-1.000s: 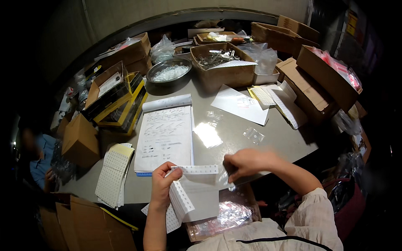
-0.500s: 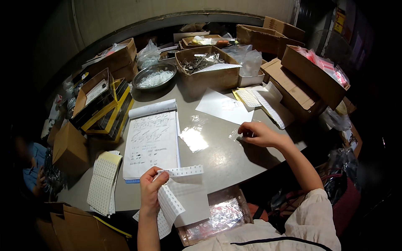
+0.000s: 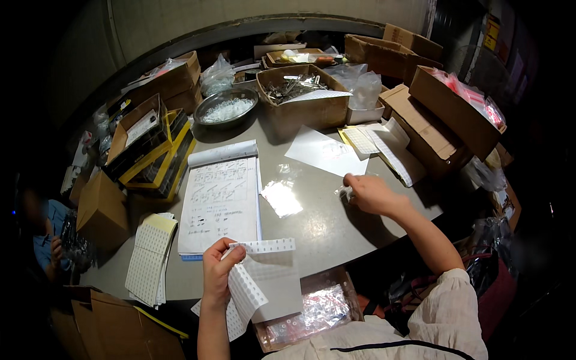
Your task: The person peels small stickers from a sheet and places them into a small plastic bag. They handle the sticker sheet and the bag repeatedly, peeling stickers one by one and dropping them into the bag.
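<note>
Near the table's front edge, my left hand (image 3: pixel 217 270) grips a white sticker sheet (image 3: pixel 279 282) between thumb and fingers. Part of the sheet is folded over, showing rows of small printed stickers. To the right, my right hand (image 3: pixel 377 195) is closed in a pinch on a small clear plastic bag (image 3: pixel 344 192), just over the tabletop; the fingers partly hide it. More clear plastic bags (image 3: pixel 282 198) lie flat and shiny between the hands. A handwritten notepad (image 3: pixel 219 207) rests beyond my left hand, and a white paper (image 3: pixel 324 153) lies beyond my right hand.
Sticker sheets (image 3: pixel 150 258) are stacked at left. Behind stand a bowl (image 3: pixel 201 120) of small clear pieces and a cardboard box (image 3: pixel 312 114) of metal parts. Boxes (image 3: pixel 459 117) crowd the right. Below the table edge, a box (image 3: pixel 354 288) holds bags. Another person's hand (image 3: pixel 56 251) shows far left.
My right fingers have closed further on the small clear bag, which is now gathered at the fingertips. The left hand keeps its grip on the sticker sheet. The whole view has shifted slightly.
</note>
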The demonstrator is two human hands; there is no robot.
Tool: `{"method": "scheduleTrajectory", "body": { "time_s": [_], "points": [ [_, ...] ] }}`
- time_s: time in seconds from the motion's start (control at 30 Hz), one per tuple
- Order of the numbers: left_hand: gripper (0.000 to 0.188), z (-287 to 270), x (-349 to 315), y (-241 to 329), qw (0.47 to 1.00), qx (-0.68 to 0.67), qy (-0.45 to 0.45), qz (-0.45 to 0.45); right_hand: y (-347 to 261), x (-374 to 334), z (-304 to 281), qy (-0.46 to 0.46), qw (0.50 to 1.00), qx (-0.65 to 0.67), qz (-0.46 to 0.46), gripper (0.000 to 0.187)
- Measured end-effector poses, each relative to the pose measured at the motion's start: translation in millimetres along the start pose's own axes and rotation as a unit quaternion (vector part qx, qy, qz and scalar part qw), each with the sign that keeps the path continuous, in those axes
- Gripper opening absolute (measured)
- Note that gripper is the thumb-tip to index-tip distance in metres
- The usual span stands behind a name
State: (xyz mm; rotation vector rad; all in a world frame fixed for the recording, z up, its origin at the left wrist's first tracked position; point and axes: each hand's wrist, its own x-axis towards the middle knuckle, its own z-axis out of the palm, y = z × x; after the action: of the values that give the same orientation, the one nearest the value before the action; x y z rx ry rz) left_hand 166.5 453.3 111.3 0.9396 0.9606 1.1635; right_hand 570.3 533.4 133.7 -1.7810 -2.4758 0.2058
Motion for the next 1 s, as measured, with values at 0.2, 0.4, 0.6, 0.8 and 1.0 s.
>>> {"method": "scheduleTrajectory", "body": {
  "time_s": [0.2,0.4,0.6,0.8,1.0],
  "points": [
    [0.012,-5,-1,4,1.0,-0.019,-0.011,-0.016,-2,-15,-13,-0.159,0.984,0.077,-0.02,0.07],
    [0.012,-1,-9,23,0.998,0.057,-0.018,0.005,-78,-53,12,-0.224,0.94,0.138,-0.218,0.05],
    [0.012,6,-12,17,0.983,0.168,-0.002,0.07,-102,-36,-8,-0.068,0.928,0.294,-0.216,0.026],
    [0.011,15,-11,8,0.975,0.201,0.007,0.091,-138,-19,8,0.078,0.938,0.224,-0.252,0.02],
    [0.015,1,-1,-11,0.98,0.183,0.004,0.082,-147,-16,28,0.108,0.959,0.152,-0.215,0.018]
  ]
}}
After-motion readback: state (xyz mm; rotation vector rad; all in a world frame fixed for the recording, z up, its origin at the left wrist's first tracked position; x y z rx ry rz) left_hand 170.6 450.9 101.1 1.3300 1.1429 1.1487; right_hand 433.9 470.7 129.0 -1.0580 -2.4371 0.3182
